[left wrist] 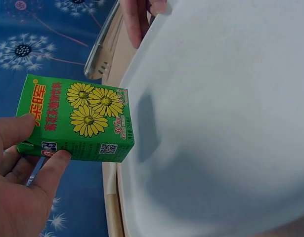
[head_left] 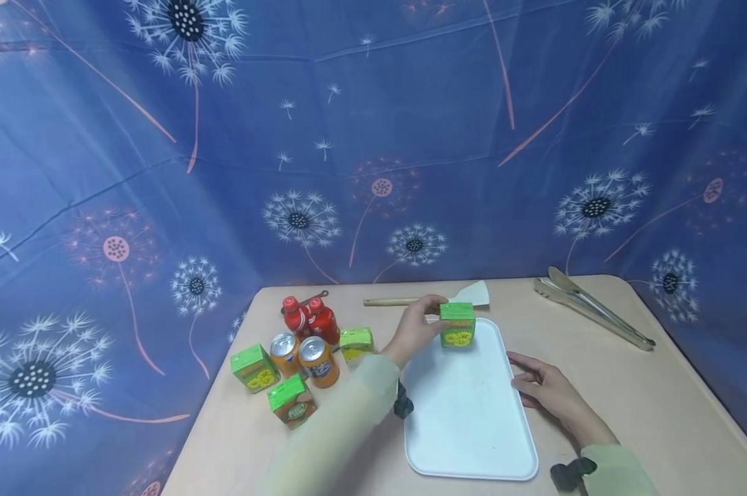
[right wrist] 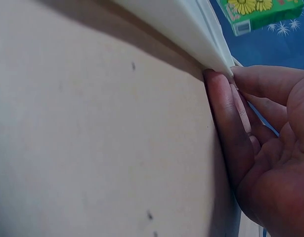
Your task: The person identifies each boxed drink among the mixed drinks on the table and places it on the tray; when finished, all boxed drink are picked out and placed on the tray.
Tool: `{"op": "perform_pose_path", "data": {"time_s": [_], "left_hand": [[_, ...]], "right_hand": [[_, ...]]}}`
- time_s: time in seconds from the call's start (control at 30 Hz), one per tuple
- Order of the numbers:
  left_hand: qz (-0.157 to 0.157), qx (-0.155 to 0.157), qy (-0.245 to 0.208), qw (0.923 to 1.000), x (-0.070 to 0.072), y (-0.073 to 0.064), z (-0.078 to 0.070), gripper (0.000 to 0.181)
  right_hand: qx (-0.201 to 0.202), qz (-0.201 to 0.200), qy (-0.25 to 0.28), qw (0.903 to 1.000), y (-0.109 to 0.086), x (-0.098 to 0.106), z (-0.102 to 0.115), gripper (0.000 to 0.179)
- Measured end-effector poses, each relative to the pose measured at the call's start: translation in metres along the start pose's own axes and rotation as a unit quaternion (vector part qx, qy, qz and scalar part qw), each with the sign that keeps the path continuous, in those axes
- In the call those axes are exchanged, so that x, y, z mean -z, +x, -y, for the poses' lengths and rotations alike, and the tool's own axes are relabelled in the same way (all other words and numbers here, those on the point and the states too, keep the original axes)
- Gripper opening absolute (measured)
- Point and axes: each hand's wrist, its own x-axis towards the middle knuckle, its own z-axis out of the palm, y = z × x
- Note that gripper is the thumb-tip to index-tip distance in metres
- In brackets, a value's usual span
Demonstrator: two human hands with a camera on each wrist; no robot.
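Note:
My left hand [head_left: 415, 329] pinches a small green drink carton [head_left: 457, 325] printed with yellow flowers, over the far left part of a white tray [head_left: 472, 413]. In the left wrist view, thumb and fingers grip one end of the carton [left wrist: 77, 118], and its shadow falls on the tray [left wrist: 216, 98]. At the tray's right edge is my right hand [head_left: 549, 389]. Up close in the right wrist view, that hand [right wrist: 270, 143] holds the tray's rim [right wrist: 211, 44] between its digits, one fingertip tucked under it.
Left of the tray stand orange cans [head_left: 318, 362], red bottles [head_left: 323, 321] and several more green cartons [head_left: 255, 368]. Behind the tray lies a white spatula [head_left: 472, 295] with a wooden handle. Metal tongs [head_left: 590, 310] lie at the back right. A patterned blue cloth [head_left: 410, 138] hangs behind the table.

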Motion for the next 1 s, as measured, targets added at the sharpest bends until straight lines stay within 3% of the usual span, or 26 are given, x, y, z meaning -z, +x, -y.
{"op": "perform_pose_path", "data": {"time_s": [0.43,1.0], "left_hand": [[-0.005,0.011,-0.006,0.9999,-0.028,0.008,-0.001,0.040],[-0.009,0.030,-0.004,0.9995,-0.049,0.010,-0.004,0.040]], "right_hand": [[-0.003,-0.002,0.003,1.0000,0.000,0.000,0.000,0.070],[-0.001,-0.005,0.011,0.9999,-0.002,-0.001,0.001,0.069]]}}
